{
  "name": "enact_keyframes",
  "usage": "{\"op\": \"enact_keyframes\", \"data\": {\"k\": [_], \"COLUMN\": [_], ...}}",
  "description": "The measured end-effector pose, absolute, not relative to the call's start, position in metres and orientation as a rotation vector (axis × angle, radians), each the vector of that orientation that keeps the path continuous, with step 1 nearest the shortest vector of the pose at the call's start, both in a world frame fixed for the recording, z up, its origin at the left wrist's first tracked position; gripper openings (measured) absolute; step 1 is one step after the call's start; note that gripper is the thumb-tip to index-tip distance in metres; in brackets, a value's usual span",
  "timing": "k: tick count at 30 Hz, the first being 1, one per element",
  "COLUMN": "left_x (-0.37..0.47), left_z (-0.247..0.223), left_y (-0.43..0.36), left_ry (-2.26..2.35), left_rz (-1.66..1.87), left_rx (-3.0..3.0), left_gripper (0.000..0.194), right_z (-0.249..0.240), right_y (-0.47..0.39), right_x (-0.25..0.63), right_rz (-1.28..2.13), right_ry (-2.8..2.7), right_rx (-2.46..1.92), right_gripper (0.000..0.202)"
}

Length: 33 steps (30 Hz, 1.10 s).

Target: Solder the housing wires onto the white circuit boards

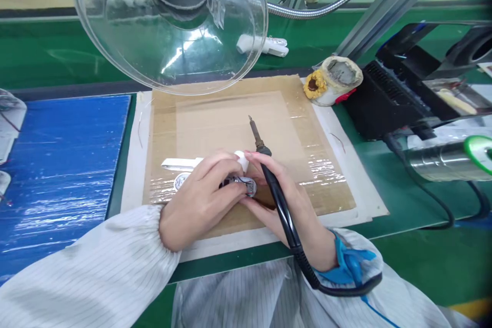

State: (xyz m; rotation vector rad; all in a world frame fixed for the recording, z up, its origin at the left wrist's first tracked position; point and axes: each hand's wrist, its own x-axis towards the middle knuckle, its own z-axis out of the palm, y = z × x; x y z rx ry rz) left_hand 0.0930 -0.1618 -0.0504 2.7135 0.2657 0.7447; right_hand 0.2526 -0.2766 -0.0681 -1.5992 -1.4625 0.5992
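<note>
In the head view, my left hand (pixel 207 200) is closed around a small white plastic device, its fingers curled over the top. The device's open end (pixel 250 186) shows thin wires and a rounded inner part. My right hand (pixel 284 195) has its fingertips and thumb at the device's right side. A black-handled soldering iron (pixel 273 182) is tucked in that hand, its bare metal tip pointing up and away over the cardboard. How the fingers grip the iron is partly hidden. A long white plastic piece (pixel 180 164) and a round white disc (pixel 180 180) lie just left of my left hand.
A cardboard work mat (pixel 323 184) lies beneath my hands. Above it hangs a clear fume hood (pixel 172 74). To the right stand a crusted pot with yellow sponge (pixel 315 84), a black box (pixel 369 97) and a solder-wire spool (pixel 434 161). A blue board (pixel 65 164) lies left.
</note>
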Motion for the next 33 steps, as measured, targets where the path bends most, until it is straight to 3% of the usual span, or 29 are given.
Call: {"op": "enact_keyframes", "data": {"k": [4,8,11,14,19,25,33], "left_x": [0.087,0.087,0.089,0.091,0.092,0.094,0.095], "left_z": [-0.051,-0.046,-0.043,-0.040,-0.039,-0.035,-0.034], "left_y": [-0.173,-0.176,-0.174,-0.171,-0.169,-0.168,-0.168], "left_ry": [0.515,0.606,0.619,0.630,0.626,0.627,0.638], "left_rz": [0.618,0.506,0.436,0.386,0.388,0.352,0.354], "left_rx": [2.657,2.605,2.571,2.546,2.533,2.510,2.517], "left_gripper": [0.010,0.012,0.013,0.014,0.013,0.016,0.017], "right_z": [-0.059,-0.051,-0.055,-0.061,-0.062,-0.066,-0.067], "right_y": [-0.281,-0.291,-0.294,-0.295,-0.294,-0.296,-0.299], "right_x": [0.260,0.285,0.302,0.306,0.297,0.299,0.303], "right_rz": [0.639,0.374,0.100,0.067,0.155,0.230,0.293], "right_ry": [-1.364,-1.135,-0.952,-0.830,-1.007,-1.190,-1.257], "right_rx": [-1.512,-1.571,-1.541,-1.469,-1.291,-1.269,-1.243], "right_gripper": [0.078,0.033,0.023,0.015,0.028,0.016,0.016]}}
